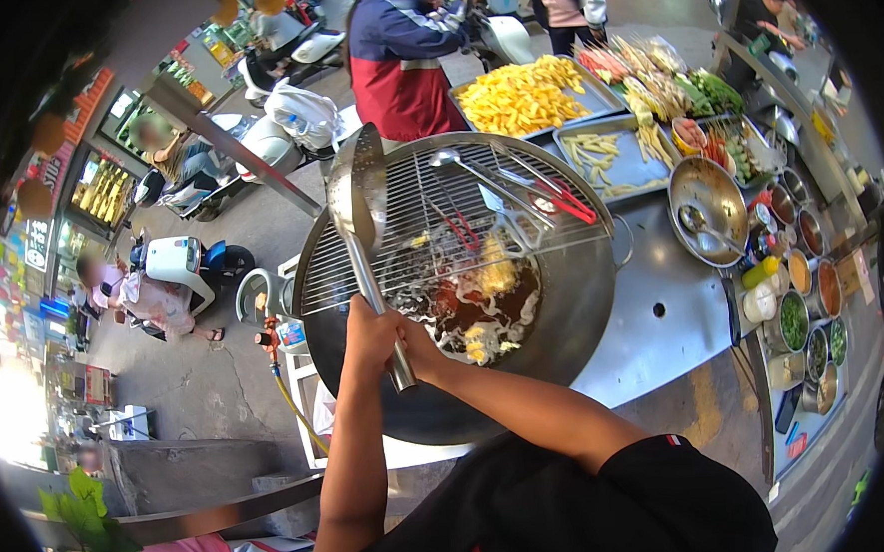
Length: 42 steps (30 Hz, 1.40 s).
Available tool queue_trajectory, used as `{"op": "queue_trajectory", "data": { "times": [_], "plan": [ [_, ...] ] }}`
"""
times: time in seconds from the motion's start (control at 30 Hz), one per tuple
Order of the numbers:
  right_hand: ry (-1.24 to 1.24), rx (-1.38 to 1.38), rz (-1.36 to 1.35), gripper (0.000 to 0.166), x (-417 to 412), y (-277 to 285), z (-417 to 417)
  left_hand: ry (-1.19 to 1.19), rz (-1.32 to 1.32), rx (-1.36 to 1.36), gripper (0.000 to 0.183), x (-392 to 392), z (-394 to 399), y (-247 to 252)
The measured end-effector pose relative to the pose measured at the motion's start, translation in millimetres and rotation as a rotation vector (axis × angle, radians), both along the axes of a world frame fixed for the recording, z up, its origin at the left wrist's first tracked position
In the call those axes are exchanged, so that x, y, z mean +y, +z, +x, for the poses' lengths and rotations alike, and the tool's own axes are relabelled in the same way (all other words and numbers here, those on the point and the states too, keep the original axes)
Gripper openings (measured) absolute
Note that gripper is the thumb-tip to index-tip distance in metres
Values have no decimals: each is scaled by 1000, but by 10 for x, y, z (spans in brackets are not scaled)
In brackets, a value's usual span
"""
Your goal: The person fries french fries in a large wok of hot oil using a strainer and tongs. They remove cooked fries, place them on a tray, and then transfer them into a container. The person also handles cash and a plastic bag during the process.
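Note:
Both my left hand [374, 336] and my right hand [418, 346] grip the metal handle of a large perforated skimmer [359, 194]. The skimmer's bowl is raised over the left rim of a big wok [578, 306]. Dark oil bubbles around yellow food pieces [498, 269] in the wok. A wire rack [400, 196] covers the wok's far part. On it lie a ladle [445, 158], red-handled tongs [575, 207], smaller red-handled tongs [470, 233] and a metal utensil with a looped handle [518, 227].
Beyond the wok stand a tray of fried potato pieces [515, 96], a tray of pale strips [593, 155] and skewers [650, 89]. At right are a metal pan [708, 209] and several seasoning containers [793, 321]. A gas bottle [263, 300] stands left; people are beyond the stall.

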State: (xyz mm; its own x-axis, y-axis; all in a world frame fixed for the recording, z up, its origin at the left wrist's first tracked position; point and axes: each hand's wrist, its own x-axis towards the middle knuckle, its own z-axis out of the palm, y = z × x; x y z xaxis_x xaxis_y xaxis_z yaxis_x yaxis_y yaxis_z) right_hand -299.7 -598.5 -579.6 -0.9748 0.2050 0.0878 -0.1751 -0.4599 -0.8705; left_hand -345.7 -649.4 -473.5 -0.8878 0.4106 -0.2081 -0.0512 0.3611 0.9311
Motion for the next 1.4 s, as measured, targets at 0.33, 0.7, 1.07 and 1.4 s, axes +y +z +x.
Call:
{"op": "queue_trajectory", "data": {
  "times": [0.33, 0.7, 1.07, 1.4],
  "plan": [
    [65, -59, -163, 24, 249, -277, 330, 106, -30, -8, 24, 409, 430, -138],
    [179, -80, -333, 20, 516, -75, 584, 210, -157, 283, 28, 700, 832, 23],
    [295, -123, -432, 16, 515, -293, 673, 181, -187, 135, 27, 628, 856, -30],
    [6, -54, 66, 16, 161, -317, 406, 137, -149, 67, 30, 271, 568, -15]
  ]
}}
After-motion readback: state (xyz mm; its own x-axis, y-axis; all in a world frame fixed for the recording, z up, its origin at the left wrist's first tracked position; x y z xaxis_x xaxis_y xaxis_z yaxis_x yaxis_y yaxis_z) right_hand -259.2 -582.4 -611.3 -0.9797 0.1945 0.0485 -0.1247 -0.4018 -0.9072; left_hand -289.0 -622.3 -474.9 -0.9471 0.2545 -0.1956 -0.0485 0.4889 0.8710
